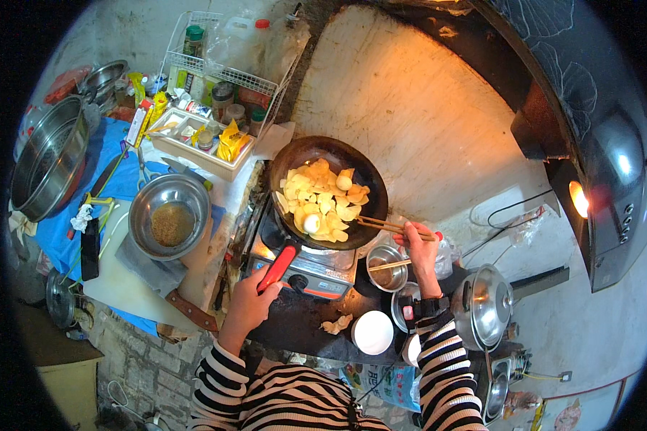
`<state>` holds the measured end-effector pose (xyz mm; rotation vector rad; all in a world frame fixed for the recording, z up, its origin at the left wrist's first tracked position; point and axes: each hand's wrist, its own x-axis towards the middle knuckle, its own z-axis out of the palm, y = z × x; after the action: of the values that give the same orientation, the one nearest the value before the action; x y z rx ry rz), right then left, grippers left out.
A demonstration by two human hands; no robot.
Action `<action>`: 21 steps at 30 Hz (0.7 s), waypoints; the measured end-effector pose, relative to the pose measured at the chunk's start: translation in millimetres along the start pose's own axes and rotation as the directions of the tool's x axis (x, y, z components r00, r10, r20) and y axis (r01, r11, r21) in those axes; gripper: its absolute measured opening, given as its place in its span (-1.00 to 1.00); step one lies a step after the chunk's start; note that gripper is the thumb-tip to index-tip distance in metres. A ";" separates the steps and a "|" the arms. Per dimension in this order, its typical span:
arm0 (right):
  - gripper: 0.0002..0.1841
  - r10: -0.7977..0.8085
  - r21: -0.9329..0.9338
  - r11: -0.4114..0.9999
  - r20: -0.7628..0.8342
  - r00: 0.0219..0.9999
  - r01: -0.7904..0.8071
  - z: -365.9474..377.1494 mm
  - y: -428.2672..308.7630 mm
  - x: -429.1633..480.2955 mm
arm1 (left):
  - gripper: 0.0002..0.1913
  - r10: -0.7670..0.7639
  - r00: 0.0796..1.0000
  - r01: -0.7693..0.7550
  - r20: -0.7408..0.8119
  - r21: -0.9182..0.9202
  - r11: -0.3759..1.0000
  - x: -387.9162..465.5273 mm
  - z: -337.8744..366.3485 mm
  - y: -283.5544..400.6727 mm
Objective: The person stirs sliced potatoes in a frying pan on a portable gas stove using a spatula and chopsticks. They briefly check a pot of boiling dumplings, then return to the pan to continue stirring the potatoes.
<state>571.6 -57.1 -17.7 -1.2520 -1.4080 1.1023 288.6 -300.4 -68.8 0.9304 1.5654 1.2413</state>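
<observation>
My left hand [247,307] is closed around the red handle [276,269] of a dark wok [374,215], which sits tilted over a portable gas stove [323,277]. Thin yellow slices that look like potato [318,196] fill much of the wok. Among them are two pale round pieces, one whiter [311,223] and one yellowish [344,183]. My right hand [421,250] grips wooden chopsticks [383,224], their tips at the slices by the wok's right side. Below that hand stands a small metal bowl [373,257] with a chopstick-like stick [391,265] across it.
Left of the stove, a cleaver [191,308] and a steel bowl of brownish contents [140,204] lie on a cutting board [124,283]. Nearer me are a white bowl [372,333] and a lidded steel pot [482,307]. A range hood [609,226] juts out at right.
</observation>
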 end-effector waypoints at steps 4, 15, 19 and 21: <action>-0.72 -0.043 -0.008 0.999 0.117 0.992 0.044 10.9 0.6 -3.5 | -0.53 -0.009 1.000 0.009 0.006 0.006 1.000 0.0 0.0 1.0; -0.87 -0.174 -0.202 0.945 0.353 0.919 0.257 51.2 -0.4 -22.3 | -0.56 0.018 1.000 -0.019 0.022 0.016 1.000 1.1 -2.7 0.3; -0.88 -0.362 -0.373 0.689 0.565 0.742 0.621 51.9 -11.3 -33.8 | -0.58 0.013 1.000 -0.013 0.023 0.018 1.000 1.5 -2.7 0.7; -0.87 -0.453 -0.320 0.535 0.672 0.585 0.782 53.8 -10.4 -35.8 | -0.58 0.026 0.999 -0.027 0.022 0.035 0.999 2.1 -2.0 -0.8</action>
<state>518.9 -95.9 -19.4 -0.6479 -2.5360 0.4412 286.0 -299.2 -69.8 0.9865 1.5668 1.2217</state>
